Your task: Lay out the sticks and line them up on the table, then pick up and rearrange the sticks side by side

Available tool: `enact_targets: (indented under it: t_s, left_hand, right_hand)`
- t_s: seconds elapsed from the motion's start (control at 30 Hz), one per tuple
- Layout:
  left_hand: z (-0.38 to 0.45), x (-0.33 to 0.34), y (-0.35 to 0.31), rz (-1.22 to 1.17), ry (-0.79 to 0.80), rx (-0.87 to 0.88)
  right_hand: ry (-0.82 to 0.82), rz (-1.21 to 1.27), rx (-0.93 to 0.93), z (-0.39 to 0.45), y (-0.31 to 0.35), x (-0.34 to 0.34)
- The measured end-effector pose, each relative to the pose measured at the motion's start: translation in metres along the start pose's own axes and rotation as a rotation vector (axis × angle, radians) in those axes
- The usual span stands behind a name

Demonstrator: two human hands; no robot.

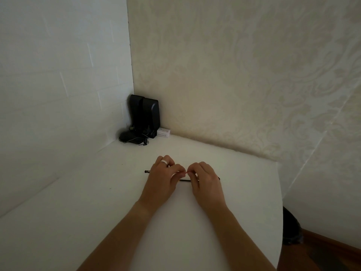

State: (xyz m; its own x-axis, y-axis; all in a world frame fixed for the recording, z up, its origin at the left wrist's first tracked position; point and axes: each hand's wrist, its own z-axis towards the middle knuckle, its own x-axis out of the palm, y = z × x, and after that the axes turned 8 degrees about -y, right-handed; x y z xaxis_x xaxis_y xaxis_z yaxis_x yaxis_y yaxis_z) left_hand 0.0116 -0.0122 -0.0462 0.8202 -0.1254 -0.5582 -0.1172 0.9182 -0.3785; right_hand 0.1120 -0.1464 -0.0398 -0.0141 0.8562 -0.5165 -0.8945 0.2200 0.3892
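Observation:
My left hand (163, 178) and my right hand (205, 179) meet over the middle of the white table (97, 212). Their curled fingertips pinch a small pale pink thing (185, 172) between them; it is too small to tell what it is. A thin black cable (184, 180) lies on the table under both hands. Its one plug end (146, 171) sticks out left of my left hand, and its other end (219, 178) shows right of my right hand. My left hand wears a silver ring.
Two black speakers (145, 115) stand in the far corner with a tangle of wires and a black mouse-like object (130, 137) in front. A small white box (163, 132) lies beside them. The table's rounded edge (281, 192) drops off at the right.

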Motion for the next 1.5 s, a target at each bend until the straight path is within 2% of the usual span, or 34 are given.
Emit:
enact_targets:
  t_s: [0.47,0.53,0.67,0.73,0.87,0.97,1.23,1.37,1.5]
  left_hand:
    - [-0.001,-0.002,-0.003,0.04,0.028,0.01]
    - [-0.001,-0.002,-0.003,0.072,0.024,-0.001]
    - [-0.001,-0.002,0.0,0.097,0.0,-0.064]
    - [-0.001,-0.001,0.001,0.103,0.0,-0.079]
    - [-0.001,-0.001,0.0,0.106,0.008,-0.088]
    - [-0.001,-0.001,0.0,0.11,0.017,-0.092]
    - [-0.001,0.002,0.001,0.108,0.033,-0.091]
    - [-0.001,0.002,0.003,0.117,0.039,-0.084]
    - [-0.001,0.003,0.003,0.127,0.032,-0.079]
  right_hand:
    - [0.064,0.04,0.083,-0.001,-0.003,0.002]
    - [0.001,0.033,0.124,0.001,-0.004,0.0]
    - [-0.234,-0.089,0.391,0.006,-0.019,-0.01]
    - [-0.227,-0.177,0.449,0.009,-0.027,-0.012]
    - [-0.036,-0.348,0.411,0.016,-0.03,-0.004]
    - [0.035,-0.411,0.39,0.017,-0.028,0.003]
    - [-0.001,-0.475,0.328,0.015,-0.031,0.013]
    - [-0.07,-0.379,0.306,0.015,-0.028,0.011]
    - [-0.105,-0.078,0.221,0.013,-0.021,0.005]
